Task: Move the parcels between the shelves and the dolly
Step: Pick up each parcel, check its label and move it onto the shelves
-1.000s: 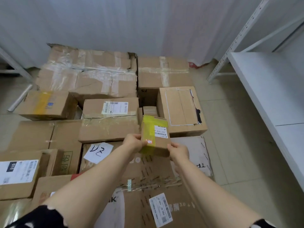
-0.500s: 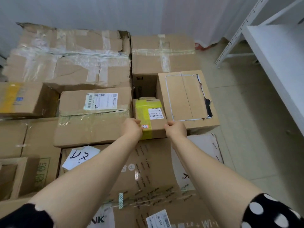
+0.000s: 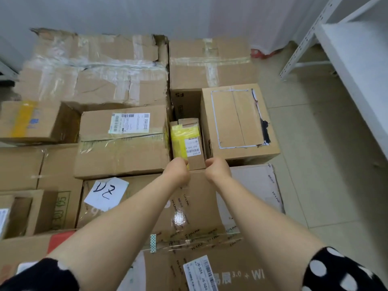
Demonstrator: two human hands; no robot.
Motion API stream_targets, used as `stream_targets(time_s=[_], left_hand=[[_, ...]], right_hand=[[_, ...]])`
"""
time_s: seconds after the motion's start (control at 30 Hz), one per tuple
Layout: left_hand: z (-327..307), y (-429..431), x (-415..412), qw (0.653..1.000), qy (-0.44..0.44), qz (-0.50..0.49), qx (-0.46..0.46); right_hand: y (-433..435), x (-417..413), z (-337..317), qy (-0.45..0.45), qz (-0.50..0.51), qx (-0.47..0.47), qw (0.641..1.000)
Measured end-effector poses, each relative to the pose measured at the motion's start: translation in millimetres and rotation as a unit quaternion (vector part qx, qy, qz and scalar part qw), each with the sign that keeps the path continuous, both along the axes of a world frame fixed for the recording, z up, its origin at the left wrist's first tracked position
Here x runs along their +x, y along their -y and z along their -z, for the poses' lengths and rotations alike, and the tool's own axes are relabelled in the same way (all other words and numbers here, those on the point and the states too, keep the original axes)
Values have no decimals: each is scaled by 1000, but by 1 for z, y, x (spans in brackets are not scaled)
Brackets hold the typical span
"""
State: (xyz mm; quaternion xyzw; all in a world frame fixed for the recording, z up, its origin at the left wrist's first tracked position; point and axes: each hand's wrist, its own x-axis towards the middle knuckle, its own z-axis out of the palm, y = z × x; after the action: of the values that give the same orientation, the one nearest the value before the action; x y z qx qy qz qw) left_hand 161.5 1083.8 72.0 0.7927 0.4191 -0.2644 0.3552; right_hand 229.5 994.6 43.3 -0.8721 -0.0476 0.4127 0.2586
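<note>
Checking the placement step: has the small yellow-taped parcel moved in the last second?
Yes. The yellow-taped parcel went forward and down into the gap beside the torn-label box.

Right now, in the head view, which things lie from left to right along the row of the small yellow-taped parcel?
box with yellow stripe, box with white label, small yellow-taped parcel, box with torn label mark, white shelf

— Where is the small parcel (image 3: pixel 190 143) sitting?
— It is lying in the gap between the labelled box (image 3: pixel 123 143) on its left and the taller box (image 3: pixel 237 122) on its right, with the taped box (image 3: pixel 210 64) standing behind.
</note>
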Motion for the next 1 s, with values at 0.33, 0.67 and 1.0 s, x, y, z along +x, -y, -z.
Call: stream_targets(time_s=[0.33,0.67,1.0], left_hand=[[-127,52,-18,980,13,181,78],[-256,168,-42,880,90,440,156],[-347,376,-95,744,188,628,131]], right_hand=[[84,-19,-138,73,-116,-12,991],[241,-87,-285,204,-100,-150,962],[442,-224,-360,229,135,-197,944]])
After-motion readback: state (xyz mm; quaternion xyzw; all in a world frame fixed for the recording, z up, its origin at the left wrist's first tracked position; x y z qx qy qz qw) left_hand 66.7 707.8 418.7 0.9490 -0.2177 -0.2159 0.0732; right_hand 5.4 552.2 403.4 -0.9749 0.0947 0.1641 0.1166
